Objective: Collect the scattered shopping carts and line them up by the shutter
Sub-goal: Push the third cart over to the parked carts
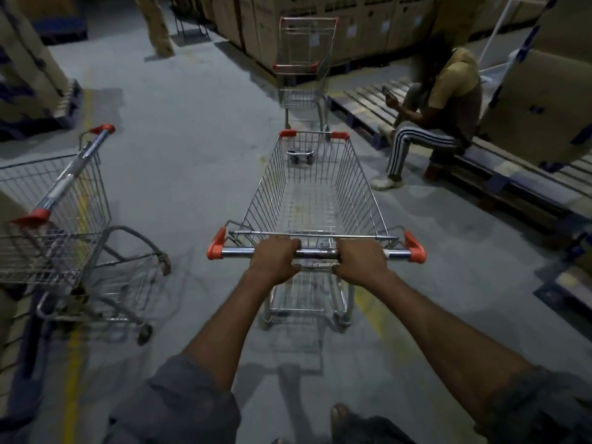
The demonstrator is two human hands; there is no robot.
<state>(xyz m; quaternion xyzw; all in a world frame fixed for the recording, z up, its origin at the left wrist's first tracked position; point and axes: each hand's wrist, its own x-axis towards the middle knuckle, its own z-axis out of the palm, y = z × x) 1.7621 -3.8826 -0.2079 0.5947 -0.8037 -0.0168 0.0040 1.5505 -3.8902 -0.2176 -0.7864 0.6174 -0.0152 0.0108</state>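
Observation:
A wire shopping cart (314, 200) with orange corner caps stands straight in front of me on the grey floor. My left hand (275, 261) grips its chrome handle bar (317, 253) left of centre, and my right hand (360, 261) grips it right of centre. Its basket holds nothing. A second cart (304, 72) stands further ahead, its handle towards me, almost in line with mine. A third cart (61, 216) stands at the left, turned sideways, its handle pointing up the aisle. No shutter is visible.
A person (439, 113) sits on a wooden pallet (512, 184) at the right, one leg stretched toward the aisle. Stacked cardboard boxes (352, 24) line the back and both sides. Another cart frame (189, 24) stands far back. Yellow floor lines (72, 363) run along the left.

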